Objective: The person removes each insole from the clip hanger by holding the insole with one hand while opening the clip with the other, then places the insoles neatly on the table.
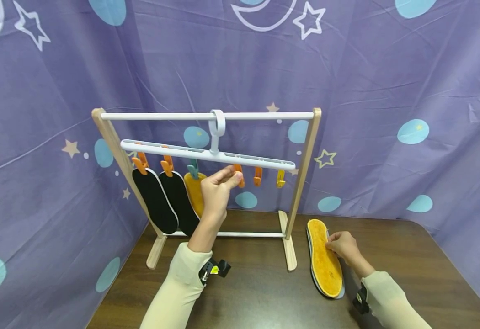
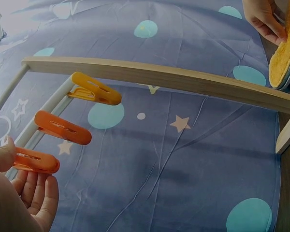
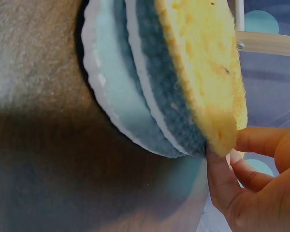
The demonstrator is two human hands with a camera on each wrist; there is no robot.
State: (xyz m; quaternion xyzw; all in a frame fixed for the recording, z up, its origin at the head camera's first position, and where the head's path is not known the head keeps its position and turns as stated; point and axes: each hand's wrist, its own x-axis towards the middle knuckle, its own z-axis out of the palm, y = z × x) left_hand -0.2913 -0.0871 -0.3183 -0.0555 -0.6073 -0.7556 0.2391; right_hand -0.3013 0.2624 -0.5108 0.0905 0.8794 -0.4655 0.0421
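My left hand [image 1: 216,194] holds an orange clip [image 2: 37,161] under the right half of a white hanger [image 1: 166,148], thumb on one side and fingers on the other. Another orange clip [image 1: 258,176] and a yellow clip [image 1: 280,178] hang beside it with nothing in them. By the table's right side, my right hand [image 1: 344,247] pinches the edge of a fuzzy yellow insole [image 1: 324,258]. Light blue-grey insoles [image 3: 111,82] lie beneath that one. On the hanger's left half, two black insoles [image 1: 154,201] and a yellow insole [image 1: 193,192] hang from orange and teal clips.
The hanger's hook loops over the white top bar [image 1: 157,116] of a wooden-sided rack [image 1: 303,173], and the hanger tilts down to the right. The rack stands on a brown wooden table [image 1: 256,283]. A purple patterned curtain [image 1: 388,114] surrounds the back and sides.
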